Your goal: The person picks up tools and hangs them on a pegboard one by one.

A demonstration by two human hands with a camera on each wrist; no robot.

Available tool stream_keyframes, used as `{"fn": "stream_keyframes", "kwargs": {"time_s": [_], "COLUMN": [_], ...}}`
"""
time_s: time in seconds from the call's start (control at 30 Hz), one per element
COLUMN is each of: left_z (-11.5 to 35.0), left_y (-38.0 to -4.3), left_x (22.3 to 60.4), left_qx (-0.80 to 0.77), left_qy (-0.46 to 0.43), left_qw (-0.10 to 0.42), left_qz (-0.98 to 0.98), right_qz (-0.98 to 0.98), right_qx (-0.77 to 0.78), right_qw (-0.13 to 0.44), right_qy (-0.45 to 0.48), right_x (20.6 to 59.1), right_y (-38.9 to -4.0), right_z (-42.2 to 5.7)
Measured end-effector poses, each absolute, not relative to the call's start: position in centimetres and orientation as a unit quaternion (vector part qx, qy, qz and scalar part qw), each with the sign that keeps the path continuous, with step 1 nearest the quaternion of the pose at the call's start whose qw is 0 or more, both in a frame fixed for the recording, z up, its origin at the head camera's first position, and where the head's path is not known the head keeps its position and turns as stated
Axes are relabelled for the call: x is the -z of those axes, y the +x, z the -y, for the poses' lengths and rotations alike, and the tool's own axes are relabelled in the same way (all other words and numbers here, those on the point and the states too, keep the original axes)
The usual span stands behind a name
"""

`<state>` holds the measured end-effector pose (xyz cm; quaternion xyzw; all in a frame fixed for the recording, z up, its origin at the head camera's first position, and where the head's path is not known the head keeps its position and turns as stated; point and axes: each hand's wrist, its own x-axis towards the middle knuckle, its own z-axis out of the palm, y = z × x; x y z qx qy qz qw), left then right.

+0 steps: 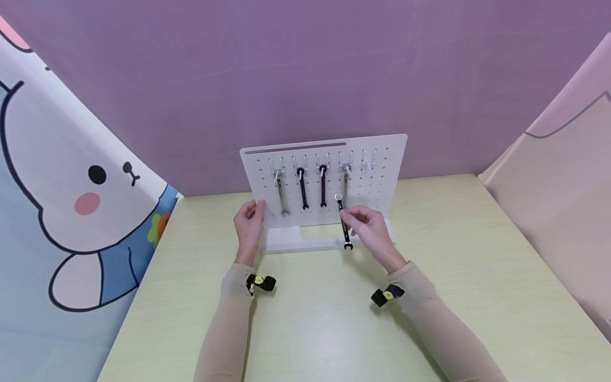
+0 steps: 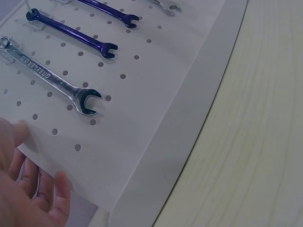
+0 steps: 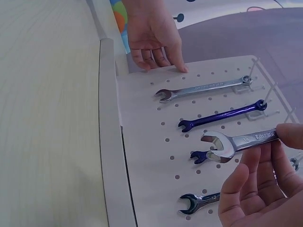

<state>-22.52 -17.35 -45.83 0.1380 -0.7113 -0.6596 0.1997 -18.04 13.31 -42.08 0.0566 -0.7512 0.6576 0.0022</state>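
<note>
A white pegboard (image 1: 281,233) stands upright on a base, with a row of combination wrenches on its hooks. At its left edge my left hand (image 1: 249,225) pinches the board, thumb on the front face and fingers behind. My right hand (image 1: 371,231) holds a silver combination wrench (image 3: 255,139) by its shank, in front of the board's right half. Its ring end points up and its open end down. Hanging on the board are a silver wrench (image 1: 282,196), two dark blue wrenches (image 1: 303,190) (image 1: 323,187) and another silver wrench (image 1: 346,183), partly hidden behind the held one.
At the right end of the row is a hook (image 1: 368,166) with no wrench on it. The pale wooden table (image 1: 315,313) extends around the pegboard. Behind rises a purple backdrop (image 1: 305,79), and a cartoon-printed cloth (image 1: 62,201) hangs at the left.
</note>
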Motion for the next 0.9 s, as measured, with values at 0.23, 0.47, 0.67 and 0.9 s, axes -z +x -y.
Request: {"fn": "stream_keyframes", "kwargs": {"time_s": [0.23,0.47,0.67,0.9], "left_z": [17.3,17.4,17.4,17.4], "left_y": [-22.6,-22.5,-22.5,-22.5], "left_x": [45.8,45.9,45.9,45.9], "left_qx": [0.660,0.663,0.661,0.661], "left_qy": [0.137,0.138,0.138,0.139], "left_qw": [0.200,0.193,0.193,0.192], "left_qz": [0.711,0.710,0.712,0.712], "right_qz": [0.742,0.731,0.715,0.694], "right_qx": [-0.667,-0.678,-0.693,-0.711], "right_qw": [0.026,0.051,0.076,0.109], "right_qy": [0.051,0.057,0.053,0.032], "right_x": [41.6,41.3,41.1,40.6], "right_y": [-18.1,-18.3,-18.6,-19.1], "right_z": [-13.5,-13.8,-14.3,-14.8]}}
